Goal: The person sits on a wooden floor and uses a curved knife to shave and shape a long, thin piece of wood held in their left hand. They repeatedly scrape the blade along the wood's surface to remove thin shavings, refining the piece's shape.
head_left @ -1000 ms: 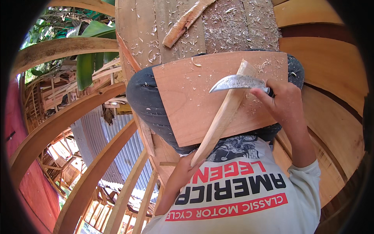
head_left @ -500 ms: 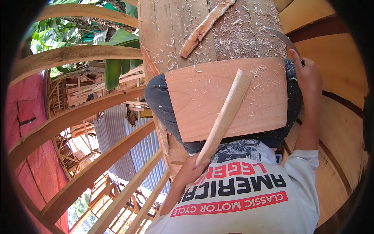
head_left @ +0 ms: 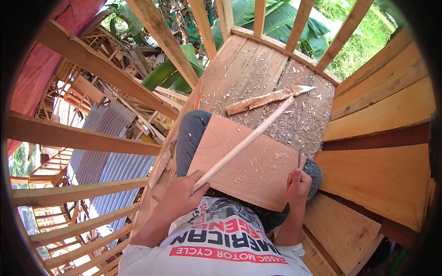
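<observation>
My left hand (head_left: 183,198) grips the near end of a long pale wooden stick (head_left: 244,142). The stick slants up and away over a reddish wooden board (head_left: 262,177) that lies across my lap. My right hand (head_left: 298,186) is closed on the handle of a knife (head_left: 299,159). Its thin blade stands upright and edge-on at the board's right side, apart from the stick. Wood shavings lie scattered on the board.
Ahead is a plank floor (head_left: 239,78) strewn with shavings, with a rough slab of wood (head_left: 267,99) lying on it. Curved wooden ribs (head_left: 92,142) fence the left side, and stacked planks (head_left: 382,115) form the right wall. Corrugated metal sheets (head_left: 110,165) lie below.
My right hand has come down from the far right edge of the board to its near right side, turning the blade upright. The view has tipped, so more of the plank floor shows.
</observation>
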A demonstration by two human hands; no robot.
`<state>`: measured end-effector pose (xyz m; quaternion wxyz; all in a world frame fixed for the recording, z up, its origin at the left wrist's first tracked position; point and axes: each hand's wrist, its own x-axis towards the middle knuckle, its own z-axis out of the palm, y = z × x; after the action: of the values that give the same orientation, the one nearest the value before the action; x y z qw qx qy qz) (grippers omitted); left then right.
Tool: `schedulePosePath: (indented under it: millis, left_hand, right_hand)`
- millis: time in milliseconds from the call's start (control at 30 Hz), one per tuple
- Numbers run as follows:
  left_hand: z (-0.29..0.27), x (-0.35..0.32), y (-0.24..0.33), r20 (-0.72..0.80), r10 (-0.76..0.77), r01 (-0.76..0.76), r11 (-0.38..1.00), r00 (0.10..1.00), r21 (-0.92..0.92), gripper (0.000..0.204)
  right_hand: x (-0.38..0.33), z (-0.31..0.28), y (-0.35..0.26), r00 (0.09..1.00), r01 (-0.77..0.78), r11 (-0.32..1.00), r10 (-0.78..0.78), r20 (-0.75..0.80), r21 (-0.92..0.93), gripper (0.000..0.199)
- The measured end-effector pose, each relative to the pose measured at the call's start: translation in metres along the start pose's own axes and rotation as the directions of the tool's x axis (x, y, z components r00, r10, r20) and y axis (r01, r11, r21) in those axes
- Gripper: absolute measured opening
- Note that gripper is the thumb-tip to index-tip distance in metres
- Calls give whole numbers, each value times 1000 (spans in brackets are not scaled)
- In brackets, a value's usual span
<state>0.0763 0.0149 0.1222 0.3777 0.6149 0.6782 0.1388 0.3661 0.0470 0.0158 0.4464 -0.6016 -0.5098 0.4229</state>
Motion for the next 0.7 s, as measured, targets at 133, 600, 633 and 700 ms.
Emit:
schedulePosePath:
  millis: [133, 600, 633, 700]
  left_hand:
    - [5, 30, 46, -55, 115, -111, 991, 992, 72, 31]
    - [32, 94, 97, -51, 383, -380, 923, 922, 55, 66]
    - [34, 97, 96, -37, 387, -385, 921, 921, 53, 67]
    - [36, 98, 88, -16, 392, -391, 920, 920, 23, 69]
  right_hand:
    - [1, -8, 0, 998, -66, 969, 60, 34, 236, 54]
    - [11, -13, -24, 985, -166, 809, 114, 127, 563, 44]
    - [10, -13, -22, 984, -173, 832, 116, 139, 528, 44]
    - [3, -14, -14, 975, -210, 854, 148, 165, 476, 43]
